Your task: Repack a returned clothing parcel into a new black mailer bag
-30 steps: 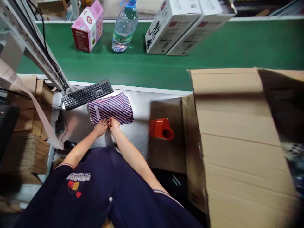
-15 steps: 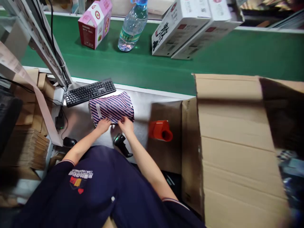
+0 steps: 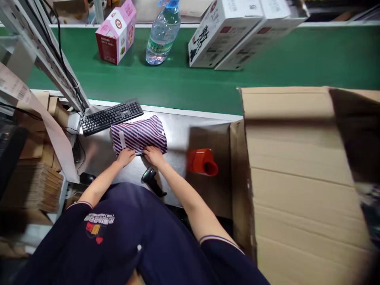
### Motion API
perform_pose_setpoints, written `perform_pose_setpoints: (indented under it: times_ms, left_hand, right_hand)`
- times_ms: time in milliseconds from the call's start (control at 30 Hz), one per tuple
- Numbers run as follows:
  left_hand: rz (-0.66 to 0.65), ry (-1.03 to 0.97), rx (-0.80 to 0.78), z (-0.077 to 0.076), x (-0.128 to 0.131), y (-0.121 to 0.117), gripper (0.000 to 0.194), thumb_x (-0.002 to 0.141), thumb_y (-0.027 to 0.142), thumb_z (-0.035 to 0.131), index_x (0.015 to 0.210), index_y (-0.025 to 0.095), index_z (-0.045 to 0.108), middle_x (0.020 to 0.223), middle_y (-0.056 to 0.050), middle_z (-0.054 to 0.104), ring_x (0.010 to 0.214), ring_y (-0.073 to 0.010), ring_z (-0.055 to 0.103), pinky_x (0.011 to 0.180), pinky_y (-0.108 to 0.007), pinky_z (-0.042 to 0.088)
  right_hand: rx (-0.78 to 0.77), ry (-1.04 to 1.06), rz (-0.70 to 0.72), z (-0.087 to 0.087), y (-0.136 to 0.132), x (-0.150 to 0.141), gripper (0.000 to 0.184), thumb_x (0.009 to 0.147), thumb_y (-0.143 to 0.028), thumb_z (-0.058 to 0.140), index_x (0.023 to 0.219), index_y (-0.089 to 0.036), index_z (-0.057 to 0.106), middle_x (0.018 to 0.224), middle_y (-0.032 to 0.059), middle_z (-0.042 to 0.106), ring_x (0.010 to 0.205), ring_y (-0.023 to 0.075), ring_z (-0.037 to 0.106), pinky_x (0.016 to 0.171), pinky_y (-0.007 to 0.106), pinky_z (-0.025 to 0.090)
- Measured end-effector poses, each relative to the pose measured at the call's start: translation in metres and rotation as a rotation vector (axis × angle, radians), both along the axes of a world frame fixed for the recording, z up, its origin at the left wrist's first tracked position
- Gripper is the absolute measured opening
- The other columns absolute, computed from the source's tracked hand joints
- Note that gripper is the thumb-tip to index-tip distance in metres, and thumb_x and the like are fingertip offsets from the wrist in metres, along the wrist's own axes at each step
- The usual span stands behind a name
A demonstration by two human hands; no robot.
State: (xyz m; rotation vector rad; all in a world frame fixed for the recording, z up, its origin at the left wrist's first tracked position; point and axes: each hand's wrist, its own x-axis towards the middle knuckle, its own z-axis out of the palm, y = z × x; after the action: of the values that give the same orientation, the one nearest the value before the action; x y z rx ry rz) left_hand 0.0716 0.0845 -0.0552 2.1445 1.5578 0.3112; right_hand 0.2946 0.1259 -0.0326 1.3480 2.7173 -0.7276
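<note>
A navy, pink and white striped plastic packet point(image 3: 139, 133) with a white strip lies on the metal worktop point(image 3: 178, 136). Its near edge is in both hands. My left hand point(image 3: 126, 156) is closed on that edge, left of the middle. Just to the right, my right hand point(image 3: 153, 155) has its fingers bent over the same edge; the thumbs are mostly hidden. A black handheld barcode scanner point(image 3: 152, 182) lies below my right hand. Behind the packet sits a black keyboard point(image 3: 113, 116).
An orange rolled piece point(image 3: 203, 161) lies right of the packet, beside a big open cardboard box point(image 3: 297, 150). A black mouse point(image 3: 87, 178) and a hanging paper strip point(image 3: 56, 134) are at left. A pink carton point(image 3: 115, 33), water bottle point(image 3: 162, 35) and white boxes point(image 3: 225, 35) stand on the green belt point(image 3: 166, 89).
My fingers have shifted from pinching the packet's near edge to lying further over it, the right hand moving slightly left. The packet stays nearly in place; the view has shifted a little.
</note>
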Motion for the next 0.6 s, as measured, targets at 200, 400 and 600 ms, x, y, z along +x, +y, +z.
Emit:
perform_pose_setpoints:
  times_ms: [200,400,600]
  left_hand:
    - [0.019,-0.022,-0.101,0.004,-0.008,0.006,0.026,0.103,0.031,0.058,0.105,0.021,0.082,0.097,-0.004,0.08,0.089,-0.0172,0.069,0.079,-0.025,0.05]
    - [0.036,0.015,-0.096,0.0,-0.005,-0.01,0.024,0.1,0.033,0.063,0.113,0.022,0.081,0.099,-0.007,0.076,0.092,-0.0187,0.068,0.083,-0.027,0.053]
    - [0.016,0.016,-0.049,-0.008,0.004,-0.022,0.026,0.1,0.029,0.063,0.121,0.019,0.076,0.102,-0.009,0.075,0.097,-0.0195,0.068,0.089,-0.03,0.055]
  right_hand:
    - [-0.236,0.128,-0.143,0.007,0.022,-0.001,0.021,0.093,-0.028,0.065,0.102,-0.019,0.082,0.113,0.0111,0.078,0.11,0.0273,0.067,0.098,0.034,0.048]
    - [-0.597,0.414,-0.732,0.001,0.024,-0.024,0.009,0.071,-0.021,0.079,0.065,-0.019,0.074,0.064,0.0029,0.071,0.075,0.0209,0.067,0.072,0.027,0.049]
    - [-0.847,0.635,-1.165,-0.01,0.0,-0.062,0.024,0.07,-0.015,0.078,0.058,-0.019,0.058,0.042,-0.0043,0.05,0.041,0.0099,0.043,0.039,0.021,0.034]
